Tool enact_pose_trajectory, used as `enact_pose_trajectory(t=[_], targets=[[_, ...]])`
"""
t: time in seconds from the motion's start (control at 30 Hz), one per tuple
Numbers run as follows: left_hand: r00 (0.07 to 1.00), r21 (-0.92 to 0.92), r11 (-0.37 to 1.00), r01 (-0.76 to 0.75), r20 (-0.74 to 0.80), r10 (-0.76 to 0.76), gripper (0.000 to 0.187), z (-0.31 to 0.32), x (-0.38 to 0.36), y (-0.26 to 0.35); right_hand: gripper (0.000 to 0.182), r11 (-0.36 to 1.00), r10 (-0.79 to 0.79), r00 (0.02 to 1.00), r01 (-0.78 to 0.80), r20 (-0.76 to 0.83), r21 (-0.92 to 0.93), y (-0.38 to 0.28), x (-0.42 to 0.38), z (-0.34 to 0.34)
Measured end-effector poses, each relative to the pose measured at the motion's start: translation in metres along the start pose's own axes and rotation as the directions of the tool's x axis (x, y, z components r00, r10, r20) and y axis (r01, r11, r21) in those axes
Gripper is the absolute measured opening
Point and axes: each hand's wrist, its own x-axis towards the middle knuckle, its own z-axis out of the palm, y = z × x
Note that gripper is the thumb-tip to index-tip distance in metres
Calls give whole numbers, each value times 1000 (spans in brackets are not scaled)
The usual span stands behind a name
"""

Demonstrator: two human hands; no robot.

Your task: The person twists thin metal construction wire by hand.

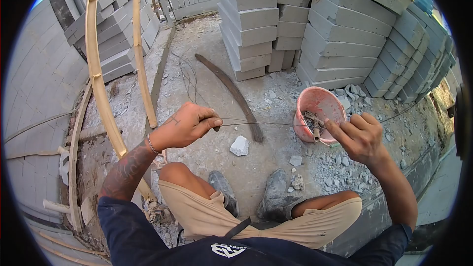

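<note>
A thin dark wire [266, 122] stretches nearly level between my hands. My left hand [189, 124] is closed on it, with the thumb pressed to the fingers. On the other side my right hand [358, 137] is closed too, gripping the wire in front of the bucket; more wire seems to run on to the right past it. A pink bucket [329, 99] tilts on the ground beside my right hand, with sticks and small bits inside. Beyond the wire lies a long, dark, curved bundle of thin strands [229, 86]. Loose loops of wire [189, 76] rest left of the bundle.
Tall stacks of grey blocks [253, 19] stand ahead and to the right. Bamboo poles [96, 69] lean on the left. A pale stone chunk [239, 146] and grey rubble [345, 167] lie on the ground around my boots [278, 194].
</note>
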Motion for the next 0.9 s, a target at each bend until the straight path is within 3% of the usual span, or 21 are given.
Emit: enact_pose_trajectory(t=[0.13,0.2,0.23,0.27,0.3,0.33,0.4,0.47,0.5,0.53,0.6,0.67,0.73,0.77,0.8,0.83,0.87,0.9], targets=[[999,-61,998,-24,23,26,28,6,-3,-2,27,998,36,998,-33,-54,59,-6,-1,2],[998,-1,1000,-20,-67,20,29,9,-1,-5,21,799,387,916,-389,104,458,-14,3,3],[997,-1,1000,-24,-68,24,29,9,-1,-6,21,801,387,916,-390,104,455,-13,5,-2],[994,45,998,-42,-101,47,28,7,-1,-9,21,404,420,757,-650,501,644,-10,7,-10],[989,91,994,-57,-134,69,27,6,-1,-10,22,-70,227,536,-824,813,563,-6,11,-19],[988,91,994,-57,-137,69,27,6,-2,-11,24,-9,167,541,-835,824,550,-5,18,-28],[966,161,974,-157,-178,186,24,6,-4,-13,22,64,193,523,-851,830,521,-8,26,-37],[965,190,966,-173,-164,205,22,4,-6,-9,21,138,216,506,-863,835,487,-9,25,-34],[963,217,957,-194,-146,228,21,2,-7,-6,18,582,327,787,-604,523,545,-10,18,-24],[963,213,958,-194,-145,228,21,-1,-8,-3,16,905,217,966,-254,144,342,-11,12,-18],[984,250,958,-138,-79,163,22,-6,-9,3,14,914,223,973,-231,63,332,-13,8,-12],[967,330,928,-174,-122,225,21,-6,-11,1,14,924,225,974,-205,-27,322,-16,3,-6],[944,414,888,-201,-161,289,21,-5,-13,1,13,773,357,924,-376,141,511,-22,-4,-1],[840,596,757,-269,-240,487,20,-6,-11,1,13,778,354,926,-368,129,509,-21,0,-7],[691,762,582,-284,-258,675,20,-9,-9,2,14,421,360,775,-632,519,651,-20,7,-16],[683,777,566,-276,-256,684,20,-13,-9,1,16,14,170,555,-827,814,562,-18,12,-21],[584,835,466,-293,-230,779,20,-17,-10,-1,26,-221,-93,561,-817,823,532,-12,10,-17],[477,885,361,-295,-191,858,21,-21,-13,0,26,-210,-83,579,-806,811,554,-8,12,-15]])
